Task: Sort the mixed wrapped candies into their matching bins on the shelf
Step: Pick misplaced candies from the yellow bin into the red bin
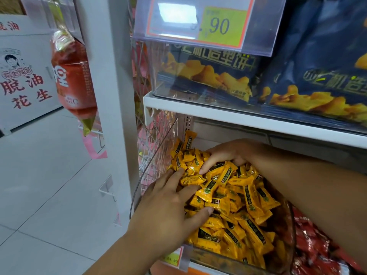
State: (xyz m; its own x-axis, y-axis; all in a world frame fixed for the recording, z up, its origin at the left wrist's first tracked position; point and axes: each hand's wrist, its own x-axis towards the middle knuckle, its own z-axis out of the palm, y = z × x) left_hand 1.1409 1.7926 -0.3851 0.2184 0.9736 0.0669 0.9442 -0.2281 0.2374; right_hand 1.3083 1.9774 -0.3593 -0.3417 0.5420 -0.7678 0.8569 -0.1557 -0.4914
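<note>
Head: left hand (166,211), right hand (226,153) on yellow candies (248,197); red candies (313,253) beside.

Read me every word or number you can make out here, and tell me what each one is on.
".90": yellow price tag, leading digit blurred.
"脱油 花生": white box, in red characters.
"机造型饼": blue snack bags, start of the line hidden.
".90": small lower price tag, the rest blurred.
Too small or cut off to read: yellow candy wrappers, red hanging bag.
</note>
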